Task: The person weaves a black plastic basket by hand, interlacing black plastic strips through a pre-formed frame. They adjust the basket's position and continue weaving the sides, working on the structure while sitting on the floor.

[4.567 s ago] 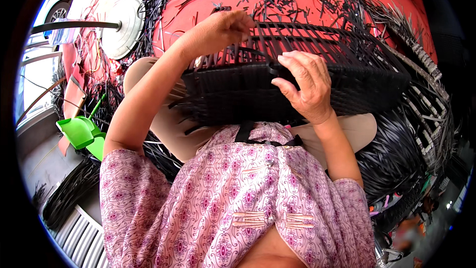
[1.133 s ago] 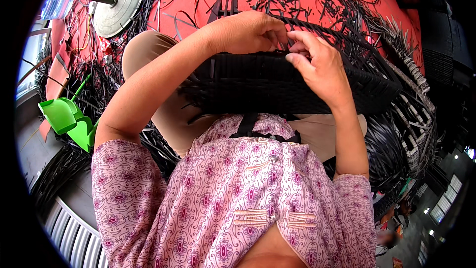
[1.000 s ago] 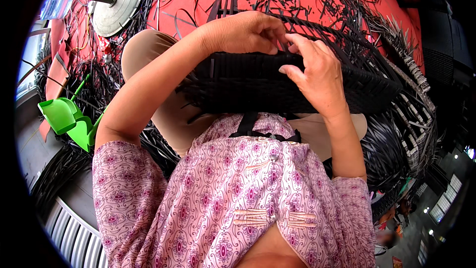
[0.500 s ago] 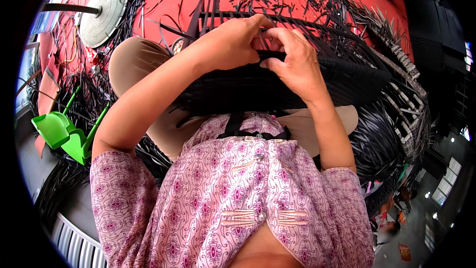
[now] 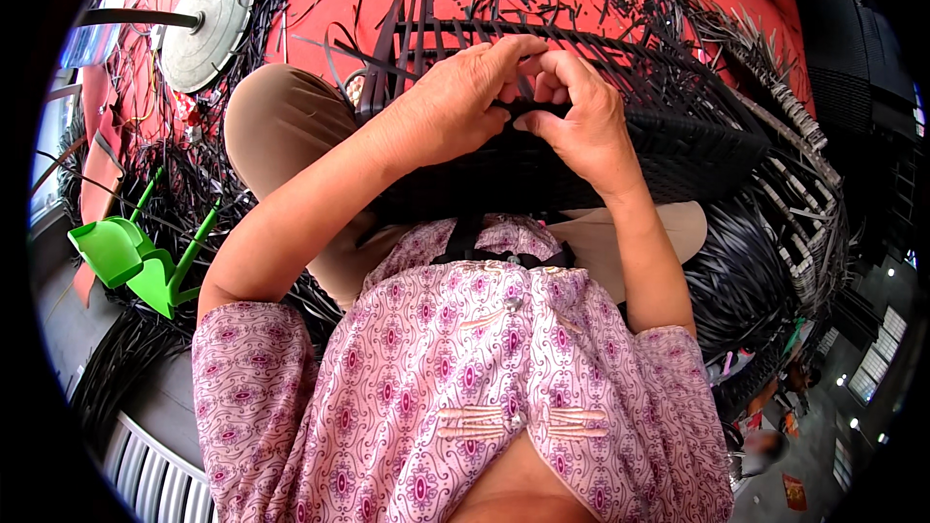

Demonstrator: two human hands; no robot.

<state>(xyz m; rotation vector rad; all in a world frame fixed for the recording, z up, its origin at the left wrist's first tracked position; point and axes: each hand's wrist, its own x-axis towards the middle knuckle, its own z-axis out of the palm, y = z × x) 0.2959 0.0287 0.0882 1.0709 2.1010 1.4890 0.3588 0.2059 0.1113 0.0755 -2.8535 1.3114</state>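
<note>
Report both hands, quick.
Left hand: curled at the black woven piece; grip hidden, cannot tell.
Right hand: curled there too; hold cannot be told.

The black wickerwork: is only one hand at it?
No, the left hand and the right hand are both at the black wickerwork, close together.

No lettering or number can be read. Marks on the small, flat, reddish rectangular piece point(image 5: 794, 493) are too tiny.
</note>
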